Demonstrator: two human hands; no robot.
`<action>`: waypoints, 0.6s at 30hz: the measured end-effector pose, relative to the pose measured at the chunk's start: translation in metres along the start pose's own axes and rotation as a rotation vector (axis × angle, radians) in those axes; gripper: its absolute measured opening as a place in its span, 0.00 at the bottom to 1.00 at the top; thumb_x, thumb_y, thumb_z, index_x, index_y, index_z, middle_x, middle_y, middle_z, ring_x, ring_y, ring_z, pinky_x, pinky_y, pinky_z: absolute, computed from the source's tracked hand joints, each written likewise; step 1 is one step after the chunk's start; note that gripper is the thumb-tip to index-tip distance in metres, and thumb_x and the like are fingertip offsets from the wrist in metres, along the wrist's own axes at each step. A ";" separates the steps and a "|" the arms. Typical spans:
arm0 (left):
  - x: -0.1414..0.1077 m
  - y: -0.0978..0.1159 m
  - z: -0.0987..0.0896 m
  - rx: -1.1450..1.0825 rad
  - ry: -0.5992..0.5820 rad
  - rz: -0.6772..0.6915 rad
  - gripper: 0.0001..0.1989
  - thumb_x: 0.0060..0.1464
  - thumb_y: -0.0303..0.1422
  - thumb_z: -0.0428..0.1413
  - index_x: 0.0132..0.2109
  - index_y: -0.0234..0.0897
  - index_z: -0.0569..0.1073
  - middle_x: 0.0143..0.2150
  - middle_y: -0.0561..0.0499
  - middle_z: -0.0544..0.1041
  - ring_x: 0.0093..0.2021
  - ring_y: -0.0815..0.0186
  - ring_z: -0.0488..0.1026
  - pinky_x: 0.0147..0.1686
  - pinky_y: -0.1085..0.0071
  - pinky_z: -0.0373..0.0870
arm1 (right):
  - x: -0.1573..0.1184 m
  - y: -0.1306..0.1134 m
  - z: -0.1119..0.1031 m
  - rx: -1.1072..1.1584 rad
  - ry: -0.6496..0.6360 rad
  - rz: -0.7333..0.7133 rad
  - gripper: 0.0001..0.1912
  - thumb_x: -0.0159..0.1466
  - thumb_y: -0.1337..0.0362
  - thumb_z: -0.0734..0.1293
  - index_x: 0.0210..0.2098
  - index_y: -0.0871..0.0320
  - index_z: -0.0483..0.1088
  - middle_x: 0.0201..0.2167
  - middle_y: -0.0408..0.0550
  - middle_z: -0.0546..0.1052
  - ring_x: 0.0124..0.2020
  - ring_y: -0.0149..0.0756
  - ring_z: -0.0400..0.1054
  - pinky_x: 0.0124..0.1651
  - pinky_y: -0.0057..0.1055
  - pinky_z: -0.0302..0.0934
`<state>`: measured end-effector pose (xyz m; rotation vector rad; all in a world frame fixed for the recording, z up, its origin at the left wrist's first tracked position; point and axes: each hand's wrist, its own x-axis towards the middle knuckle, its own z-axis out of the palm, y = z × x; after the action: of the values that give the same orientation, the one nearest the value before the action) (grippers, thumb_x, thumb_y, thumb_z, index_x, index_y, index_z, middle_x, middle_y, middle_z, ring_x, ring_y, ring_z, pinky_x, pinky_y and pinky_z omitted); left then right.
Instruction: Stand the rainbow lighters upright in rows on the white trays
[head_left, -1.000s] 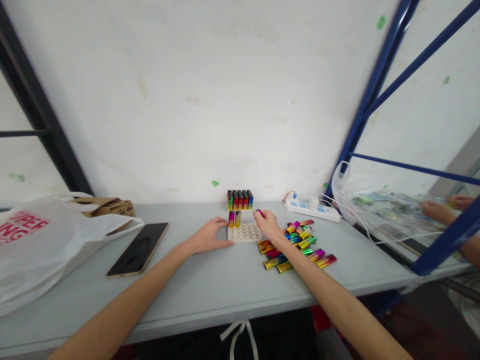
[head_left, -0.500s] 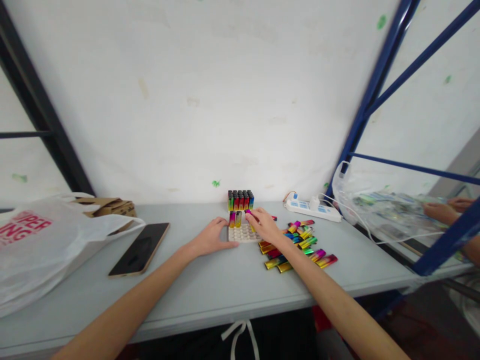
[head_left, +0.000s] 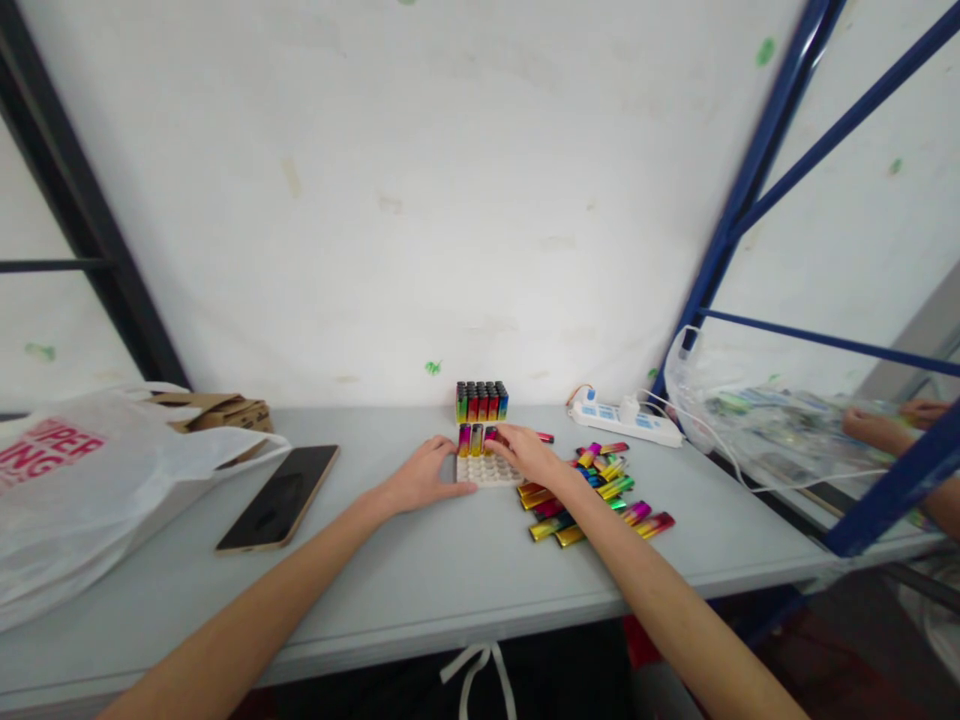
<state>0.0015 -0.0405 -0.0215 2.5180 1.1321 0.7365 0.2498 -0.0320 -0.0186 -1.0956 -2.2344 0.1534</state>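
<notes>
A pale tray with rows of round holes [head_left: 480,470] lies on the table. My left hand [head_left: 424,476] spans its left end, thumb along the near edge and fingers by the back corner. Two lighters, one magenta and yellow [head_left: 464,440], the other grey and yellow [head_left: 477,440], stand upright in the back row. Beside them, the fingers of my right hand [head_left: 529,455] pinch a third upright lighter [head_left: 490,434], its lower end at the tray. Many shiny multicoloured lighters [head_left: 616,487] lie in a loose pile to the right, partly behind my right forearm.
A block of upright lighters [head_left: 481,402] stands against the wall. A power strip [head_left: 628,420] lies at the back right. On the left are a phone [head_left: 281,498], a white plastic bag [head_left: 90,490] and cardboard [head_left: 225,412]. Beyond the blue frame [head_left: 712,250], another person's hands [head_left: 881,428] show.
My right hand has moved slightly left and brought its lighter from a tilt to upright, beside the two standing ones. My left hand has stayed at the tray.
</notes>
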 end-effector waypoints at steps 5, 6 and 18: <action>-0.001 0.000 -0.001 0.012 -0.001 0.007 0.31 0.50 0.55 0.63 0.52 0.36 0.74 0.53 0.42 0.75 0.55 0.50 0.73 0.59 0.58 0.68 | 0.003 0.007 -0.001 -0.094 -0.070 -0.039 0.13 0.72 0.57 0.64 0.39 0.60 0.72 0.37 0.53 0.75 0.40 0.41 0.68 0.48 0.36 0.62; -0.001 0.000 -0.001 0.017 0.001 0.011 0.31 0.50 0.55 0.63 0.52 0.37 0.74 0.53 0.42 0.75 0.55 0.50 0.73 0.59 0.58 0.68 | 0.002 0.009 -0.002 -0.106 -0.080 -0.051 0.13 0.72 0.56 0.64 0.40 0.61 0.73 0.39 0.54 0.75 0.42 0.42 0.68 0.50 0.37 0.62; 0.000 0.000 -0.004 0.012 -0.025 -0.005 0.32 0.50 0.55 0.63 0.54 0.36 0.74 0.55 0.40 0.75 0.57 0.49 0.72 0.60 0.56 0.67 | -0.021 0.057 -0.033 -0.317 -0.084 0.314 0.11 0.69 0.68 0.65 0.47 0.61 0.78 0.43 0.58 0.79 0.46 0.44 0.72 0.52 0.36 0.61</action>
<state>-0.0007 -0.0408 -0.0180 2.5264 1.1376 0.6971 0.3170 -0.0162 -0.0231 -1.6362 -2.1952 -0.0270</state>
